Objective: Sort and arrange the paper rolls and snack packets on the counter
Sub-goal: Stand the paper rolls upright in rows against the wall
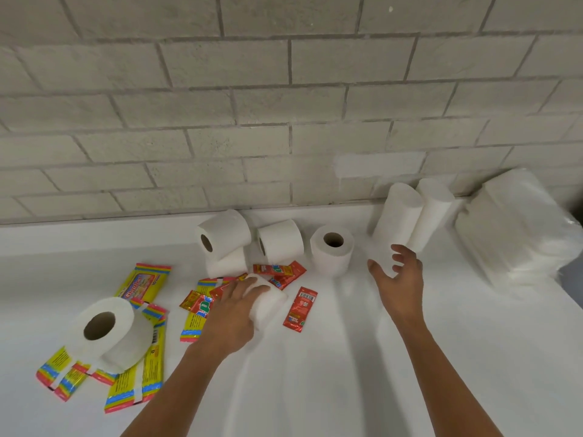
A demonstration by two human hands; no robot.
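My left hand (235, 305) grips a white paper roll (271, 302) lying on its side among red snack packets (299, 309) at the middle of the counter. My right hand (399, 279) hovers open, fingers spread, just in front of a tall paper roll (396, 222) that stands beside a second tall roll (433, 212) by the wall. Three toilet rolls (279, 241) sit along the back, one stacked on another at the left (222, 234). A big roll (107, 332) lies on yellow rainbow-edged packets (138, 383) at the front left.
A plastic-wrapped pack of white paper (517, 228) stands at the far right against the brick wall (284, 105). The white counter (347, 357) stretches bare between my forearms and toward the front right.
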